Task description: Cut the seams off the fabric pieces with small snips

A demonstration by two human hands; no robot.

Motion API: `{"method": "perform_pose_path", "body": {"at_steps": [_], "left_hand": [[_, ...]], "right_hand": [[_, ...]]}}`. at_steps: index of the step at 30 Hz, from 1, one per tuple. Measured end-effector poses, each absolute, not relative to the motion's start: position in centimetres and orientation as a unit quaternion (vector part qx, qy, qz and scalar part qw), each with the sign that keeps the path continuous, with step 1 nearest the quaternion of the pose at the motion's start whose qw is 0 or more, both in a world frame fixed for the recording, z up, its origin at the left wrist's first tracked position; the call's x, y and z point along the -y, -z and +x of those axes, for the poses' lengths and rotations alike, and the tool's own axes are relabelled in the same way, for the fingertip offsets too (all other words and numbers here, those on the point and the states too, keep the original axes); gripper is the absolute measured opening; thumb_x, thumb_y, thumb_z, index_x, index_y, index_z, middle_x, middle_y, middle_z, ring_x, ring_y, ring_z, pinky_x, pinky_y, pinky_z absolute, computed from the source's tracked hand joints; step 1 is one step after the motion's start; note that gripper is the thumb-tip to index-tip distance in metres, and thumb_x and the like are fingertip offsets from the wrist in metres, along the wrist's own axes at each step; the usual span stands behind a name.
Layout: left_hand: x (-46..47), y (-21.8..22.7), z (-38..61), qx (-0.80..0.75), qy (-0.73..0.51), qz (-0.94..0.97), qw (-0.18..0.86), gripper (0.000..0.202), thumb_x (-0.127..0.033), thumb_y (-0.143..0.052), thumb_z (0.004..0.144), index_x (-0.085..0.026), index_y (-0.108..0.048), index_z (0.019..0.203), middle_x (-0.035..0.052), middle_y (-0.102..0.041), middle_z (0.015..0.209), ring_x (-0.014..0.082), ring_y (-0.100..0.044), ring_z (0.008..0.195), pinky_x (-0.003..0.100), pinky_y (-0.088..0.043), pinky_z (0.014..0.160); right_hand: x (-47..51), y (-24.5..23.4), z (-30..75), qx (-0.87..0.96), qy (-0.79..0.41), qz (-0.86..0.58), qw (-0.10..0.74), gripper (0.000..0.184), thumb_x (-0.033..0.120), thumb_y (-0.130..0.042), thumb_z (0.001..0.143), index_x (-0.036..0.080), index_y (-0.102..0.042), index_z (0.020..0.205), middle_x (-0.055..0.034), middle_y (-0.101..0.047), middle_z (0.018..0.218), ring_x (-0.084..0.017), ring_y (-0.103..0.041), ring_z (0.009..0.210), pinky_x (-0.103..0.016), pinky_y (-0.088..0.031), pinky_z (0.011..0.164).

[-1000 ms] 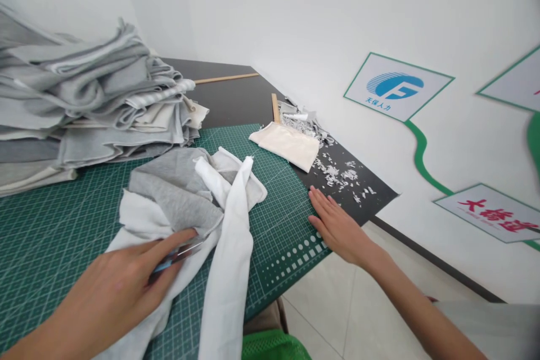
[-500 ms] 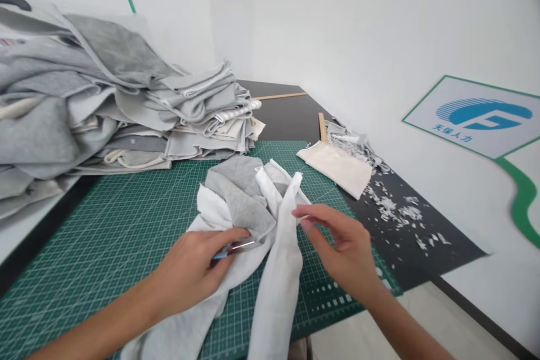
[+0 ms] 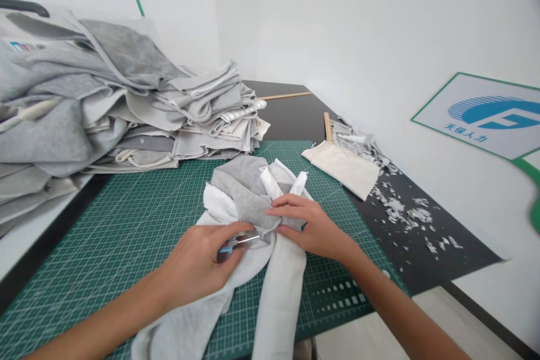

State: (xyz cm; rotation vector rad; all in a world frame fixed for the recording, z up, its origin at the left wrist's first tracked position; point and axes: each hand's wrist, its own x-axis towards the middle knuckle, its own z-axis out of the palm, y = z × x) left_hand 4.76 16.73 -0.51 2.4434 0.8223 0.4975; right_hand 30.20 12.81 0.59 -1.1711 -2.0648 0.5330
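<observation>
A grey and white cloth piece (image 3: 242, 185) lies bunched between my hands, its long white strip (image 3: 280, 292) hanging toward the near edge. In my left hand (image 3: 206, 256) is a pair of blue-handled thread snips (image 3: 230, 246), thin metal blade pointing right. The thumb and fingertips of that hand rest at the cloth's lower left. My right hand (image 3: 306, 222) reaches across the white strip and pinches the grey cloth near the middle of the bunch. The cloth lies on a green cutting mat (image 3: 139, 225).
A big heap of grey and white fabric (image 3: 139, 101) stands at the back left. On the right are a folded cream cloth (image 3: 343, 169), a wooden strip (image 3: 328, 126) and scattered white scraps (image 3: 399, 211) on the black tabletop (image 3: 447, 259).
My right hand has moved left from beside the white strip onto the grey cloth. My left hand stays in place with the snips. The view has shifted slightly left.
</observation>
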Motion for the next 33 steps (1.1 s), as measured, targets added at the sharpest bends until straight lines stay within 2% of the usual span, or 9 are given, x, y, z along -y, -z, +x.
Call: {"method": "perform_pose_path", "body": {"at_steps": [3, 6, 9, 13, 17, 20, 22, 24, 33], "left_hand": [[-16.8, 0.3, 4.9, -0.316, -0.180, 0.891, 0.273, 0.028, -0.027, -0.051, 0.090, -0.027, -0.059, 0.118, -0.0014, -0.070, 0.081, 0.0108, -0.059, 0.055, 0.022, -0.043, 0.057], [-17.0, -0.7, 4.9, -0.350, -0.190, 0.869, 0.294, 0.027, -0.033, -0.053, 0.091, -0.027, -0.060, 0.117, -0.0051, -0.065, 0.071, 0.0082, -0.052, 0.052, 0.020, -0.039, 0.054], [-17.3, -2.4, 4.8, -0.391, -0.228, 0.830, 0.327, 0.031, -0.042, -0.055, 0.090, -0.025, -0.060, 0.116, -0.0076, -0.045, 0.057, 0.0080, -0.039, 0.049, 0.019, -0.032, 0.049], [-17.1, -4.9, 4.8, -0.363, -0.286, 0.805, 0.373, 0.041, -0.048, -0.059, 0.086, -0.027, -0.054, 0.121, -0.0089, -0.029, 0.059, 0.0075, -0.025, 0.048, 0.018, -0.025, 0.045], [-16.1, -6.2, 5.1, -0.340, -0.326, 0.848, 0.242, 0.063, -0.048, -0.073, 0.074, -0.030, -0.048, 0.129, -0.0103, -0.036, 0.059, 0.0066, -0.031, 0.047, 0.016, -0.031, 0.045], [-16.0, -6.8, 5.3, -0.372, -0.359, 0.846, 0.134, 0.038, -0.037, -0.070, 0.080, -0.027, -0.058, 0.115, -0.0100, -0.041, 0.056, 0.0051, -0.035, 0.044, 0.016, -0.033, 0.046], [-16.5, -7.2, 5.4, -0.376, -0.367, 0.839, 0.143, 0.011, -0.033, -0.062, 0.087, -0.024, -0.065, 0.094, -0.0085, -0.041, 0.053, 0.0051, -0.035, 0.044, 0.016, -0.031, 0.045], [-17.4, -7.5, 5.2, -0.374, -0.355, 0.837, 0.182, 0.016, -0.033, -0.059, 0.089, -0.022, -0.067, 0.081, -0.0068, -0.045, 0.053, 0.0060, -0.037, 0.047, 0.018, -0.030, 0.044], [-19.9, -7.5, 4.4, -0.356, -0.277, 0.844, 0.290, 0.019, -0.036, -0.059, 0.089, -0.022, -0.070, 0.083, -0.0058, -0.047, 0.054, 0.0077, -0.035, 0.049, 0.021, -0.025, 0.044]], "right_hand": [[-13.6, -0.2, 29.4, 0.790, -0.180, -0.425, 0.403, 0.016, 0.015, -0.063, 0.086, 0.019, -0.075, 0.096, -0.0067, -0.067, 0.092, -0.015, -0.063, 0.084, -0.029, -0.052, 0.075], [-14.3, -0.8, 28.4, 0.756, -0.168, -0.410, 0.482, 0.006, 0.019, -0.071, 0.082, 0.020, -0.075, 0.085, -0.0039, -0.063, 0.083, -0.014, -0.061, 0.078, -0.029, -0.049, 0.071], [-15.0, -1.8, 27.2, 0.707, -0.197, -0.396, 0.552, 0.002, 0.019, -0.075, 0.077, 0.020, -0.074, 0.078, -0.0030, -0.059, 0.083, -0.015, -0.059, 0.078, -0.031, -0.049, 0.074], [-15.4, -3.0, 25.2, 0.646, -0.256, -0.387, 0.606, 0.004, 0.017, -0.072, 0.078, 0.019, -0.071, 0.076, -0.0040, -0.063, 0.082, -0.015, -0.060, 0.076, -0.031, -0.049, 0.070], [-14.8, -3.7, 23.9, 0.629, -0.248, -0.410, 0.612, 0.007, 0.014, -0.070, 0.078, 0.016, -0.068, 0.071, -0.0030, -0.064, 0.074, -0.013, -0.057, 0.065, -0.027, -0.046, 0.061], [-14.4, -3.6, 23.5, 0.623, -0.246, -0.405, 0.622, 0.009, 0.013, -0.071, 0.078, 0.016, -0.067, 0.070, -0.0013, -0.064, 0.068, -0.012, -0.055, 0.061, -0.026, -0.045, 0.059], [-14.4, -3.4, 23.5, 0.616, -0.248, -0.404, 0.629, 0.009, 0.014, -0.073, 0.078, 0.016, -0.068, 0.070, -0.0005, -0.064, 0.066, -0.011, -0.054, 0.060, -0.025, -0.044, 0.058], [-14.5, -3.1, 23.5, 0.609, -0.251, -0.405, 0.635, 0.008, 0.015, -0.074, 0.077, 0.016, -0.069, 0.071, -0.0005, -0.064, 0.067, -0.011, -0.055, 0.061, -0.025, -0.044, 0.058], [-14.5, -2.0, 24.1, 0.605, -0.288, -0.390, 0.632, 0.012, 0.012, -0.068, 0.082, 0.017, -0.073, 0.092, -0.0051, -0.068, 0.088, -0.015, -0.064, 0.082, -0.029, -0.050, 0.073]]}}
